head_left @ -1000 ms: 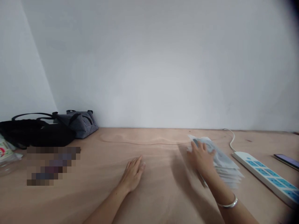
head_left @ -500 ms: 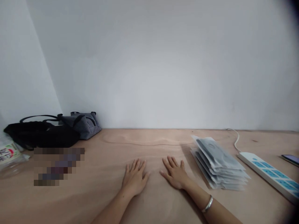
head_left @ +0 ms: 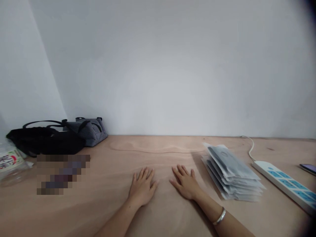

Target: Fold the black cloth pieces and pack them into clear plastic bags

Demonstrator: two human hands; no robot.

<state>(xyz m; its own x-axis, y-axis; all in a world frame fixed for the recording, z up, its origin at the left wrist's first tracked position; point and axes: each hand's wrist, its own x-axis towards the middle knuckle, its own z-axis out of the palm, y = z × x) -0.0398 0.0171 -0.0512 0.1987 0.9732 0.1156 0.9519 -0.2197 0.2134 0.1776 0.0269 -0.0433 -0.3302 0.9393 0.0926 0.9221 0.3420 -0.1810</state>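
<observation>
My left hand (head_left: 142, 187) lies palm down on the wooden tabletop (head_left: 163, 217), its fingers a little spread and nothing in it. Beside it, my right hand (head_left: 185, 183) rests flat too, fingers apart, with a silver bangle (head_left: 220, 216) on the wrist. To the right of that hand, and apart from it, is a stack of translucent pouches (head_left: 232, 174). Each pouch seems to hold something dark and flat; what it is I cannot make out.
At the right are a white power strip (head_left: 283, 184) with blue sockets, its cord (head_left: 251, 149), and a phone (head_left: 308, 169). A black bag (head_left: 49, 141), a striped bag (head_left: 92, 133), a clear plastic bottle (head_left: 12, 168) and a pixelated patch occupy the left. A wall (head_left: 158, 65) stands behind.
Both hands stay where they were on the tabletop. Only the view has shifted very slightly.
</observation>
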